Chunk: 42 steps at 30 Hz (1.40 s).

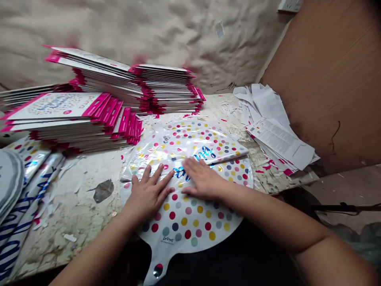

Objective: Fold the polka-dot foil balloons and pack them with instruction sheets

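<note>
A white foil balloon (pixel 196 222) with coloured dots and blue lettering lies flat before me, its far part folded over toward the middle. Its tail hangs past the table's front edge at the lower left. My left hand (pixel 149 192) rests on the left side of the balloon with fingers spread. Pressed flat near the fold, my right hand (pixel 201 178) partly covers the blue lettering. Neither hand grips anything.
Stacks of pink-and-white packets (pixel 71 115) and more packets (pixel 166 87) stand at the back left. Other foil balloons (pixel 32 194) lie at the left edge. Loose white sheets (pixel 279 139) pile up at the right beside a brown panel (pixel 327 79). Paper scraps litter the worn table (pixel 89 222).
</note>
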Each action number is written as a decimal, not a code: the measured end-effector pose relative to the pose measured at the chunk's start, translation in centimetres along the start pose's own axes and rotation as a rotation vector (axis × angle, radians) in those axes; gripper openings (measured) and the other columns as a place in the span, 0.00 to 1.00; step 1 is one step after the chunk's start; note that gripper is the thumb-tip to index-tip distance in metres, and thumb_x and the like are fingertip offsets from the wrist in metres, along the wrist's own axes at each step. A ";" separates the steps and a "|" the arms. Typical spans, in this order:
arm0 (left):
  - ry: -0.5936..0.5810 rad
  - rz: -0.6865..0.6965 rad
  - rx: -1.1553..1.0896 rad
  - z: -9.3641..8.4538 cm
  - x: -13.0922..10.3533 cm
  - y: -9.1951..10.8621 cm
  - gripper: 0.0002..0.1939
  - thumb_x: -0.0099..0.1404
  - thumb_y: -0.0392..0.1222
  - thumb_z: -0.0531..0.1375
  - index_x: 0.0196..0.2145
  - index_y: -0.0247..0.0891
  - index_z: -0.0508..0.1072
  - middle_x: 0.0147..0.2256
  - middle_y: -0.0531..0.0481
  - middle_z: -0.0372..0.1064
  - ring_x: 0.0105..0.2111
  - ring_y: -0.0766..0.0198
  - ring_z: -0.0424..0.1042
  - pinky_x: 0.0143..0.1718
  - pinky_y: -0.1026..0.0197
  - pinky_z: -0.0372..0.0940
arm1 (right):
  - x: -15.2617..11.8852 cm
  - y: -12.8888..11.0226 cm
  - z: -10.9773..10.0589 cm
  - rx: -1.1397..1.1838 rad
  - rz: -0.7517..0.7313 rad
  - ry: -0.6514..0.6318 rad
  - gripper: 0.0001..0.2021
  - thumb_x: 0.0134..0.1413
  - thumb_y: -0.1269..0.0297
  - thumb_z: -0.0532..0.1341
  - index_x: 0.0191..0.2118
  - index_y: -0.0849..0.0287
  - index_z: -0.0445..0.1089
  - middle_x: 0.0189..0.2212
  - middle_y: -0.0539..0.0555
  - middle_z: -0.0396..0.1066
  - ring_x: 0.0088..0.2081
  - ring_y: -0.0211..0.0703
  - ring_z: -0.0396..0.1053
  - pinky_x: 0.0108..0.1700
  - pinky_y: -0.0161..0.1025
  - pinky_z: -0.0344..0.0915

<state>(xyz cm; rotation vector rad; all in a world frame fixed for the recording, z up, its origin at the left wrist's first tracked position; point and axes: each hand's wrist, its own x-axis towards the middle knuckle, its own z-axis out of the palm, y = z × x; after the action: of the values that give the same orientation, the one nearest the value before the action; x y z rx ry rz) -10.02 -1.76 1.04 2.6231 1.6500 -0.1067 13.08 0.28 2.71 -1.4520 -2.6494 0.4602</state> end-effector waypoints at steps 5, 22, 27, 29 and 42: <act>-0.055 0.000 -0.038 -0.8 0.1 0.1 0.25 0.67 0.56 0.43 0.61 0.58 0.50 0.64 0.48 0.41 0.62 0.36 0.38 0.50 0.28 0.46 | -7.9 8.7 -1.2 -0.142 0.528 -0.018 0.37 0.59 0.46 0.42 0.63 0.74 0.45 0.63 0.69 0.43 0.63 0.59 0.44 0.59 0.54 0.47; -0.030 0.001 -0.094 -0.2 3.6 5.6 0.36 0.64 0.60 0.43 0.63 0.38 0.46 0.64 0.38 0.37 0.62 0.38 0.35 0.56 0.33 0.41 | -8.3 15.2 -3.9 0.584 0.764 0.084 0.17 0.47 0.53 0.59 0.39 0.61 0.66 0.16 0.45 0.59 0.15 0.32 0.53 0.18 0.31 0.52; -0.083 0.000 -0.121 -1.1 3.5 5.7 0.35 0.64 0.61 0.43 0.64 0.42 0.45 0.64 0.39 0.37 0.63 0.39 0.34 0.56 0.34 0.41 | -8.9 13.7 -4.7 0.194 0.834 0.229 0.17 0.49 0.52 0.58 0.41 0.59 0.66 0.20 0.49 0.64 0.19 0.37 0.59 0.19 0.32 0.50; -0.102 -0.005 -0.134 -1.4 3.6 5.8 0.34 0.64 0.61 0.42 0.63 0.45 0.45 0.64 0.40 0.36 0.63 0.39 0.34 0.56 0.34 0.41 | -8.3 11.3 -4.3 -0.153 0.640 0.227 0.21 0.50 0.58 0.58 0.50 0.56 0.63 0.28 0.53 0.69 0.27 0.42 0.66 0.23 0.33 0.53; -0.042 -0.005 -0.178 -0.6 3.4 6.3 0.37 0.60 0.67 0.44 0.63 0.50 0.45 0.65 0.40 0.35 0.62 0.34 0.32 0.53 0.28 0.35 | -3.3 6.0 -6.2 -0.624 0.528 0.443 0.21 0.59 0.69 0.48 0.56 0.56 0.62 0.24 0.58 0.71 0.25 0.45 0.68 0.27 0.37 0.54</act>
<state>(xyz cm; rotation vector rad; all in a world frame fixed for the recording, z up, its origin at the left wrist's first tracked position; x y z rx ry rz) -2.89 -1.37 1.35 2.4682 1.5741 -0.0141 21.07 1.90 7.04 -2.1110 -2.1093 -0.6633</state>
